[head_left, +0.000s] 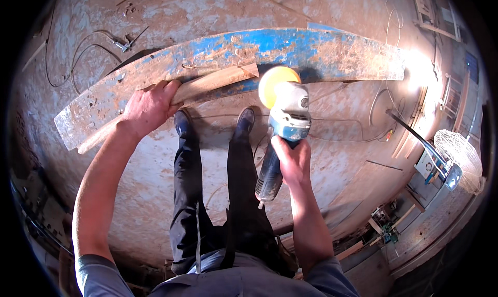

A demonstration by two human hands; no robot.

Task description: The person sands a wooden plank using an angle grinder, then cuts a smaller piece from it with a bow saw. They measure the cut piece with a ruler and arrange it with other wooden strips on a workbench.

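Note:
A long plank (228, 46) with chipped blue paint stretches across in front of me. On it lies a wooden stick (220, 81), its cut end pointing right. My left hand (150, 106) is closed around the stick, left of its middle. In my right hand (294, 159) is an angle grinder (289, 121) with a dark blue body and a grey head. The grinder carries a yellow disc (275, 86), just right of the stick's cut end. From this view I cannot tell whether the disc touches the wood. My right fingers wrap around the grinder's body, partly hidden behind it.
On the floor at the upper left lies a metal air-gun-like tool (123, 44) with a thin hose. Dark cords cross the dusty floor (337, 188). To the right stand a lamp (453, 177) and a white mesh (460, 154). My shoes (246, 121) are just below the plank.

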